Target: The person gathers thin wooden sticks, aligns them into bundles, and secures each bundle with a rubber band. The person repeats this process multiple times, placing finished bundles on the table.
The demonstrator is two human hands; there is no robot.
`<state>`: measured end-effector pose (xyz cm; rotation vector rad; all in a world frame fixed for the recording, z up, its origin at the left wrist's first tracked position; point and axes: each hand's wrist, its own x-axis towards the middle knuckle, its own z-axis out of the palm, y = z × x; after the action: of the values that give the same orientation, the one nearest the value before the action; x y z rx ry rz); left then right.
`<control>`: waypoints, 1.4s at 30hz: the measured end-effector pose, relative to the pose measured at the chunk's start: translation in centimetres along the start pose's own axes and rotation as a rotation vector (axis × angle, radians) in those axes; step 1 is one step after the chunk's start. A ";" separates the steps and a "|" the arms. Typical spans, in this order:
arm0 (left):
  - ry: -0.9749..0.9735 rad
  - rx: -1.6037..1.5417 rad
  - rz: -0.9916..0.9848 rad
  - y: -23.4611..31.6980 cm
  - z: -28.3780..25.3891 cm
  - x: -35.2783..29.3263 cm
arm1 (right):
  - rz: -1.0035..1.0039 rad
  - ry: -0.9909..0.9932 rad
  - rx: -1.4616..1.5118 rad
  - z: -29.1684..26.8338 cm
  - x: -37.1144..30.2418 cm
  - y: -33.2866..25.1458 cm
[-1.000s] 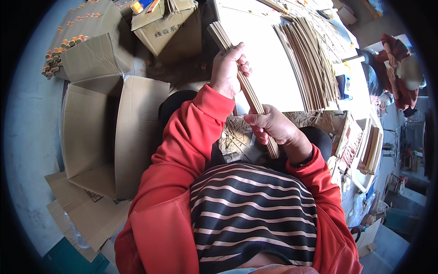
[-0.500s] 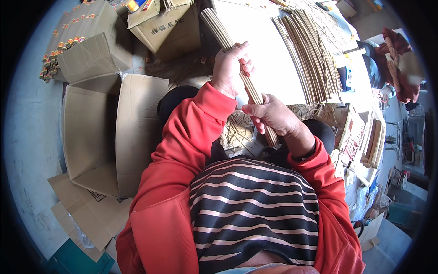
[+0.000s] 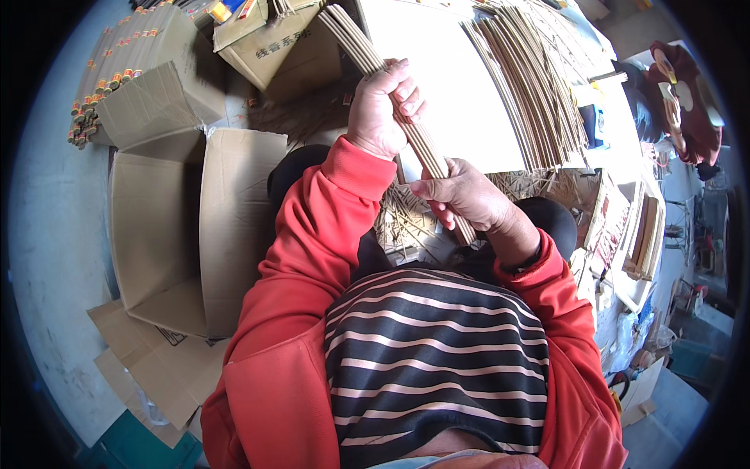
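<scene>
A bundle of thin tan incense sticks (image 3: 423,145) slants in front of me, its upper end far left and its lower end above my lap. My left hand (image 3: 385,108) is closed around the upper part. Lower down, my right hand (image 3: 469,197) wraps the bundle near its bottom end, thumb across the front. Beyond them, many loose incense sticks (image 3: 531,90) lie side by side on the white tabletop (image 3: 437,70).
An open cardboard box (image 3: 242,203) stands at my left, with flattened cardboard (image 3: 152,352) below it. Behind are another carton (image 3: 285,55) and stacked clear tubes (image 3: 129,47) with coloured ends. Broken sticks (image 3: 406,219) litter the space under the table edge. Another person (image 3: 687,102) sits far right.
My left hand has moved a little up and to the left. The bundle has shifted the same way, while my right hand stays nearly in place, still around the lower part.
</scene>
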<state>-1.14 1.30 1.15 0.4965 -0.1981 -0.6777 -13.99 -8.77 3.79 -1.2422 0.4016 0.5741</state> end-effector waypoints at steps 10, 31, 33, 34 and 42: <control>0.334 0.117 0.016 -0.6 0.7 0.0 | -0.373 0.565 -1.024 -0.4 1.7 2.8; -0.105 -0.068 0.087 1.0 2.2 -1.6 | -0.129 0.019 -0.226 0.4 -1.6 0.3; -0.024 0.054 0.107 0.7 3.6 -2.2 | -0.222 0.119 -0.348 0.4 -1.9 0.8; 0.011 0.117 0.118 0.6 4.7 -2.4 | -0.316 0.233 -0.457 0.1 -1.4 1.8; 0.013 0.603 0.549 2.8 15.4 -2.0 | -0.920 0.513 -0.610 -0.4 -0.5 -2.3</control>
<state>-6.28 -1.27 15.86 0.9765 -0.5114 -0.0622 -12.95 -9.72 5.72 -1.9773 0.0289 -0.4669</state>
